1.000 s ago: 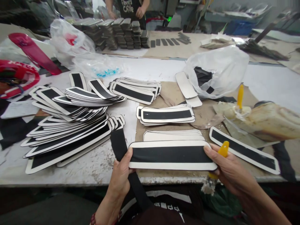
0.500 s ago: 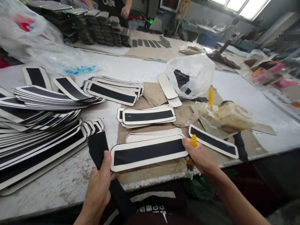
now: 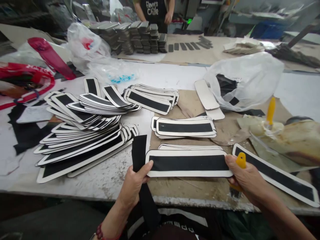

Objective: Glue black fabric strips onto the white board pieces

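Fingers (image 3: 146, 169) still pinch the panel (image 3: 190, 172), which looks leveller now.

Left grip (image 3: 132, 185) and right grip (image 3: 246, 176) pinched closed, well apart, thumbs (image 3: 145, 169) uppermost, forearms (image 3: 282, 211) slanting inward

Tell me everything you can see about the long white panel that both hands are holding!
The white panel is long and thin, with rounded corners and a fine dark line along its edge. A broad black strip runs along its middle, leaving a white border. It looks smooth, but I can't tell its material. Its striped face is towards us, its length running sideways. The left hand grips one end, the right hand the other, over a brown sheet.
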`<state>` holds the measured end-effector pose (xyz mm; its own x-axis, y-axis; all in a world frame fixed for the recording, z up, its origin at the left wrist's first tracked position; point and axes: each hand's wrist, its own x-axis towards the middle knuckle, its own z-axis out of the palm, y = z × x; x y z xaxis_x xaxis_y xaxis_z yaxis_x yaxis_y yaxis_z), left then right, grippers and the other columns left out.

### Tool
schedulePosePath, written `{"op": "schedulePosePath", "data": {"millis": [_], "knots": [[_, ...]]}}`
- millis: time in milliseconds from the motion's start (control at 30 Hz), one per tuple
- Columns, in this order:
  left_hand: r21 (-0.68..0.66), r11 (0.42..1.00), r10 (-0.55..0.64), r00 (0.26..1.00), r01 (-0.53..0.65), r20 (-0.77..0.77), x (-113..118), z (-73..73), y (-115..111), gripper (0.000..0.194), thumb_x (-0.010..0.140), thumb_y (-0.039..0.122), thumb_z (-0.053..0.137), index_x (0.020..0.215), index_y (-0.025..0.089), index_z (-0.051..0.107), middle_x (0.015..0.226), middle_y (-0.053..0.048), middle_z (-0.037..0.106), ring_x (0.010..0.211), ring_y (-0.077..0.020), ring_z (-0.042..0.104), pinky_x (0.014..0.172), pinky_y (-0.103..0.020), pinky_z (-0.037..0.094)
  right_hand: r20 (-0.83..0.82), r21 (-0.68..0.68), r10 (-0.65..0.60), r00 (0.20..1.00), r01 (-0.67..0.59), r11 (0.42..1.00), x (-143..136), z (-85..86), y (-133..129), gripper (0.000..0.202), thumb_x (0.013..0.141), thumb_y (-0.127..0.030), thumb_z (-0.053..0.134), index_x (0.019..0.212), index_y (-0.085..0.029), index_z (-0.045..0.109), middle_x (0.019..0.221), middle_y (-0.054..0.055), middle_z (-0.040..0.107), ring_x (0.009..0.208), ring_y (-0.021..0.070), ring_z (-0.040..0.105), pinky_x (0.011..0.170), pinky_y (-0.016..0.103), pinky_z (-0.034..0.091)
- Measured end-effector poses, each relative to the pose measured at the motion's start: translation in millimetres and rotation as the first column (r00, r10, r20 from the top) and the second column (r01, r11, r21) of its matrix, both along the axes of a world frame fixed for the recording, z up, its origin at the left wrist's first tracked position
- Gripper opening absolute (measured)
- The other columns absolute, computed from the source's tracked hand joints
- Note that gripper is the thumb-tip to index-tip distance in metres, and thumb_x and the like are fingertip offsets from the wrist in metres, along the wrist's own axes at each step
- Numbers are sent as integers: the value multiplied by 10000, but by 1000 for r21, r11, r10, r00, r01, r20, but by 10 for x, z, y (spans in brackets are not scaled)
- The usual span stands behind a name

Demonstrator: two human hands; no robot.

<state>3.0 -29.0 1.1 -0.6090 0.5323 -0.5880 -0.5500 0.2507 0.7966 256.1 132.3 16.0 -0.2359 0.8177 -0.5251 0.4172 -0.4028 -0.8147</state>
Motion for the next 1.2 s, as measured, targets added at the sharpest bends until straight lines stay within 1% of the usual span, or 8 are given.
{"op": "schedulePosePath", "data": {"millis": [267, 400, 500, 567, 700, 833, 1033, 1200], "knots": [[-6, 995, -101, 995, 101, 1, -86, 82, 149, 367, 562, 370, 817, 767, 121, 642, 637, -1, 601, 545, -102, 526, 452, -169, 411, 53, 58, -23, 998, 20, 998, -167, 137, 184, 495, 642, -612, 676, 672, -198, 405, 463, -76, 370, 389, 67, 356, 370, 180, 292], [42, 996, -81, 985, 75, 154, -110, 148, 195, 340, 551, 317, 831, 768, 139, 640, 608, 23, 574, 500, -81, 505, 470, -176, 445, -167, -11, -66, 984, 65, 998, -242, 215, 233, 490, 639, -571, 710, 697, -188, 410, 513, -92, 344, 400, 29, 303, 362, 139, 255], [41, 999, 19, 955, -33, 297, -120, 164, 231, 357, 464, 268, 867, 655, 150, 589, 515, 64, 491, 400, -47, 411, 373, -149, 378, -334, -110, -56, 941, 20, 994, -272, 237, 276, 486, 648, -550, 717, 690, -180, 404, 515, -100, 318, 394, 13, 238, 359, 133, 216], [44, 998, 33, 945, -50, 324, -110, 168, 258, 371, 445, 260, 871, 630, 159, 565, 485, 79, 447, 372, -38, 367, 334, -140, 335, -365, -119, -54, 930, 11, 993, -263, 220, 308, 479, 676, -555, 696, 688, -181, 396, 499, -103, 309, 387, 13, 230, 365, 138, 199], [-2, 999, 34, 985, -34, 172, -64, 189, 294, 393, 455, 260, 865, 751, 184, 617, 600, 47, 567, 456, -82, 483, 403, -166, 439, -272, 5, 26, 962, -25, 1000, -206, 169, 338, 497, 774, -630, 542, 649, -176, 386, 456, -75, 369, 399, 34, 303, 399, 155, 218], [-32, 999, -8, 997, 11, 82, -39, 182, 323, 454, 481, 338, 852, 853, 189, 640, 763, -1, 645, 634, -145, 588, 514, -202, 498, -179, 41, 95, 979, -89, 995, -174, 182, 357, 528, 772, -687, 472, 644, -180, 391, 442, -66, 380, 394, 47, 291, 395, 178, 204], [61, 994, -95, 995, 93, 22, -86, 204, 460, 401, 567, 443, 798, 666, 150, 543, 485, 75, 417, 428, -50, 347, 387, -156, 300, 31, 233, 130, 991, -134, 963, -163, 276, 547, 454, 754, -618, 560, 710, -176, 464, 537, -60, 391, 463, 71, 342, 413, 189, 283], [144, 984, -97, 994, 102, -40, -240, 350, 670, 376, 576, 400, 794, 723, 153, 552, 513, 73, 437, 422, -43, 329, 397, -167, 277, 134, 363, 123, 983, -164, 917, -297, 402, 780, 445, 785, -618, 512, 769, -174, 538, 572, -32, 434, 500, 97, 386, 429, 204, 329]]}}
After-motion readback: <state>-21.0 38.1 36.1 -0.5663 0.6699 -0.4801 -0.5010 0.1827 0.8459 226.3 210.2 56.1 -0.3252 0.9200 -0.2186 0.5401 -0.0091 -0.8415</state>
